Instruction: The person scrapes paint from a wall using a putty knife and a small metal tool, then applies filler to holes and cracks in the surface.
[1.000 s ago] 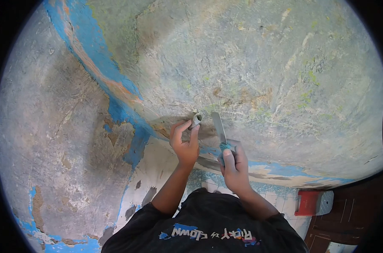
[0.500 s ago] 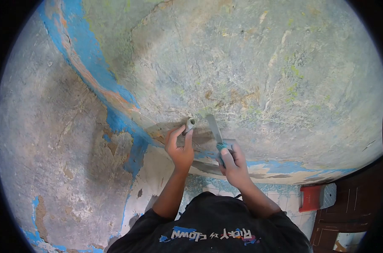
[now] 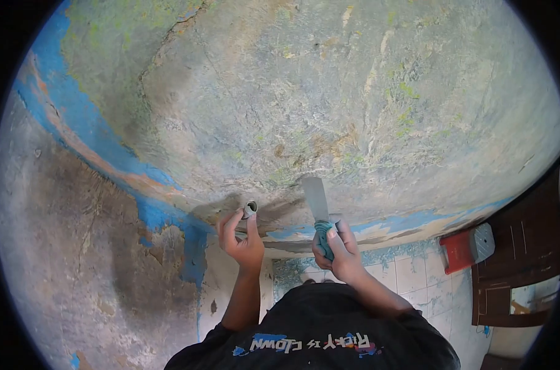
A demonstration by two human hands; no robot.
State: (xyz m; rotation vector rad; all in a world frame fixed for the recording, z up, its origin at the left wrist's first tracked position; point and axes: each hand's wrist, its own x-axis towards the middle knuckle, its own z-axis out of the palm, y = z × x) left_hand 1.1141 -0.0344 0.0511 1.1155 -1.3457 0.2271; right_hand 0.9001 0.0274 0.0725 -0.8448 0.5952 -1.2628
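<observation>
My left hand (image 3: 241, 243) pinches a short, pale grey hollow tube (image 3: 251, 209) between thumb and fingertips, its dark opening facing up. What kind of tube it is, I cannot tell. In my right hand (image 3: 338, 250) is a putty knife (image 3: 317, 198), my fingers wrapped round its teal handle and the flat metal blade pointing up toward the wall. Both hands are in front of a rough wall (image 3: 230, 111) with scraped grey-green plaster, and the blade tip overlaps its lower part in this view.
Blue paint (image 3: 95, 123) runs down the wall corner at the left. A red stool (image 3: 457, 251) with a grey top stands at the right, beside a dark brown wooden cabinet (image 3: 517, 246). Paint flakes are scattered over the white floor tiles (image 3: 412, 274).
My view has shifted to the right. My left hand, with the tube, has moved down and away from the putty knife, whose blade now shows its flat face more fully.
</observation>
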